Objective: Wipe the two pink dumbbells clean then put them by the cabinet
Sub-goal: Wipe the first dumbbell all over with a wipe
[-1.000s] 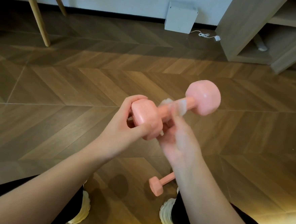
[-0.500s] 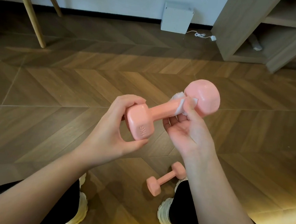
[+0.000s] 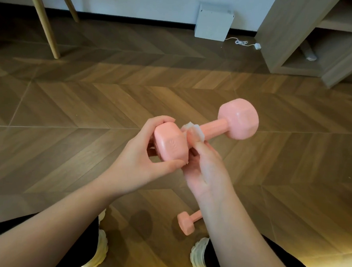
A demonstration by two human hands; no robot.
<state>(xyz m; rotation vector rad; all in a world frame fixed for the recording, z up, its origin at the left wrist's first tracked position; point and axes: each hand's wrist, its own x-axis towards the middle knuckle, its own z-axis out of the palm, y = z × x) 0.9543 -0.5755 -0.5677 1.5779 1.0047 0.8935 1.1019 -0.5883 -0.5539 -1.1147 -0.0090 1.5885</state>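
Pink and glossy, the first hexagon-ended dumbbell (image 3: 213, 129) is being held in the air above the brown herringbone wooden floor (image 3: 89, 106). It is well apart from the light wooden cabinet (image 3: 286, 32) at the upper right. The left grip (image 3: 139, 162) is wrapping round its near end, thumb under and fingers over. I judge that this is steadying the weight so that the bar is lying free for cleaning. The right grip (image 3: 207, 173) is pinching a small crumpled white wipe (image 3: 194, 130) against the bar, just beside the near end, with the thumb pressing on top. The far end is sticking out and touching nothing.

The second pink dumbbell (image 3: 185, 222) is lying on the floor near the person's right foot, partly hidden behind the right forearm. Probably it is waiting there, close at hand, for its turn.

Regarding writing, a raised marking is showing on one face of the near end, but it is too blurred for reading. I am seeing no other label.
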